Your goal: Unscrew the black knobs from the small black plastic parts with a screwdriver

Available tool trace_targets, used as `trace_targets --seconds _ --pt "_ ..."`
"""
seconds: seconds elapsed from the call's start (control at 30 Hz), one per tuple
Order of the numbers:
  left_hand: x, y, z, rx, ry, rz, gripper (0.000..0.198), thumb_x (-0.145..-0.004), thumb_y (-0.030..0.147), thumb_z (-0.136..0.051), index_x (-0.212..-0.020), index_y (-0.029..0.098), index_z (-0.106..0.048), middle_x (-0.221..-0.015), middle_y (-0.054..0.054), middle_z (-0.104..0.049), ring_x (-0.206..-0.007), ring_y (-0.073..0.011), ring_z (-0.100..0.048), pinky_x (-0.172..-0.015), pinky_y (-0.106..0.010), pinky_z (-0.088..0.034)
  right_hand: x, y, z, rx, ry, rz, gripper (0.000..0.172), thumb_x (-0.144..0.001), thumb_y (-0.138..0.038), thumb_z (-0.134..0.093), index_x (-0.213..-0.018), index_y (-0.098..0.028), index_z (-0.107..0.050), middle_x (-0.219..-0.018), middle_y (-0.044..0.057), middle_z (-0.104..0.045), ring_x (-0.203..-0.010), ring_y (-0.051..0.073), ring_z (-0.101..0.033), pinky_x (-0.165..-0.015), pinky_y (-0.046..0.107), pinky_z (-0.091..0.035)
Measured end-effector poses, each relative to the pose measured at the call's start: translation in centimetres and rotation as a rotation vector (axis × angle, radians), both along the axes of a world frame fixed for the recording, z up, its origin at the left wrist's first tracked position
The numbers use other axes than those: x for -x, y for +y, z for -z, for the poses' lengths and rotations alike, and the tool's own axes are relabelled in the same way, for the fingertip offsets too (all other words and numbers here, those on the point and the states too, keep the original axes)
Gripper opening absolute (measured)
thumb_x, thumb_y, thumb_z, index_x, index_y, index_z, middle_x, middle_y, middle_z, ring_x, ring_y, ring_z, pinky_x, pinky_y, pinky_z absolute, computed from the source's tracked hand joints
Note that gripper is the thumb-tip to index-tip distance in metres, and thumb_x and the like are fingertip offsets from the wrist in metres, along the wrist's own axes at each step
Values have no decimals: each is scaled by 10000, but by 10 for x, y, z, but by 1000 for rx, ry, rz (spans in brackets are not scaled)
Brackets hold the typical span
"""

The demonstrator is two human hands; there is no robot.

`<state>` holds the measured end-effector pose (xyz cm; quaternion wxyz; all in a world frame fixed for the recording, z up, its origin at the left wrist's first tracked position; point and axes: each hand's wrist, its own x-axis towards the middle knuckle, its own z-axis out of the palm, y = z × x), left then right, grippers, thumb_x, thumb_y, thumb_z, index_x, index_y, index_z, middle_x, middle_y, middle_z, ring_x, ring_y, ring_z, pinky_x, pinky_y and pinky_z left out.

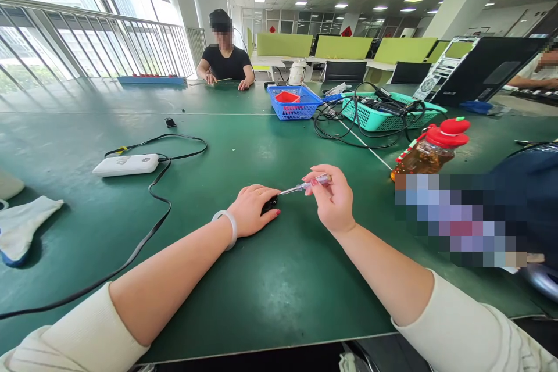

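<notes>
My left hand (pixel 253 209) rests on the green tabletop (pixel 270 290), its fingers closed round a small black object (pixel 270 204). Most of that object is hidden under the hand, so its kind cannot be made out. In my right hand (pixel 335 200) is a screwdriver (pixel 307 185) with a clear handle, pinched between thumb and fingers. Its thin metal shaft points left, and the tip reaches the black object close to my left fingertips. Whether the tip touches it is too small to tell.
A white power strip (pixel 126 165) and its black cable lie left, near a white glove (pixel 26 226). Ahead stand a blue basket (pixel 294 106) and a green basket (pixel 379 119) of cables. A red-capped bottle (pixel 427 154) stands right. Across the table sits a person (pixel 225 61).
</notes>
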<state>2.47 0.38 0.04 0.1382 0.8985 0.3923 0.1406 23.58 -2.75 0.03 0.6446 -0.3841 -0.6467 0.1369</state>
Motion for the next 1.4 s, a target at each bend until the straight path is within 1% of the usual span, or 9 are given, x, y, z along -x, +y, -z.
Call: trace_targets --seconds 0.13,0.3,0.5,0.7,0.87,1.0,1.13,1.23,1.4 --pt "1 -1 -1 -30 -10 -46 415 -890 365 -555 -1288 264 -613 -1336 -76 -635 -1253 -307 -509 -1092 -535 -381 -4 4 -2 -10 75 88 147 -937 -278 -518 -1075 -239 -548 -849 19 -684 -583 128 -601 -609 310 -555" --pt "1 -1 1 -81 -10 -135 432 -900 478 -551 -1279 283 -621 -1314 -83 -627 -1263 -323 -480 -1096 -565 -365 -3 3 1 -4 -18 83 163 -953 -293 -487 -1098 -242 -542 -866 22 -689 -608 135 -615 -628 316 -558" --pt "-3 -11 0 -50 73 -62 360 -946 392 -520 -1247 227 -628 -1265 -102 -641 -1201 -305 -531 -1057 -505 -432 -2 3 5 -8 -111 99 181 -957 -275 -475 -1118 -237 -550 -886 29 -707 -660 152 -655 -676 329 -568" --pt "14 -42 -10 -6 66 36 311 -946 344 -537 -1225 244 -632 -1254 -79 -663 -1196 -276 -552 -1077 -479 -434 -5 5 5 -7 -89 142 186 -941 -248 -481 -1111 -228 -554 -876 28 -710 -677 156 -658 -668 321 -555" --pt "63 -73 -11 18 43 12 304 -934 365 -559 -1203 277 -669 -1277 -70 -661 -1218 -255 -563 -1089 -425 -456 -4 5 5 -8 -91 139 186 -935 -240 -478 -1103 -225 -555 -872 30 -711 -687 161 -662 -674 324 -557" --pt "128 -85 -6 -30 80 -121 354 -942 495 -504 -1186 323 -694 -1291 -50 -664 -1233 -262 -567 -1089 -431 -459 -2 4 3 -12 -103 128 184 -935 -235 -478 -1101 -228 -557 -871 29 -714 -685 158 -662 -689 327 -561" --pt "205 -77 -4 -104 118 -357 544 -915 639 -422 -1187 259 -701 -1298 -76 -662 -1207 -279 -588 -1103 -447 -435 -1 3 3 1 -110 124 186 -933 -230 -479 -1101 -235 -559 -868 25 -716 -680 155 -659 -687 329 -562" --pt "256 -60 -7 -92 180 -491 564 -900 588 -415 -1183 187 -693 -1219 -102 -705 -1163 -293 -603 -1093 -461 -428 -1 3 4 18 -120 122 189 -927 -226 -481 -1098 -238 -562 -866 26 -717 -679 157 -660 -676 330 -561" --pt "294 -42 -8 -125 277 -598 512 -894 401 -368 -1242 176 -668 -1230 -99 -705 -1152 -290 -600 -1042 -439 -450 -2 4 4 19 -118 121 193 -924 -228 -481 -1098 -241 -561 -863 26 -719 -680 159 -664 -670 328 -565"
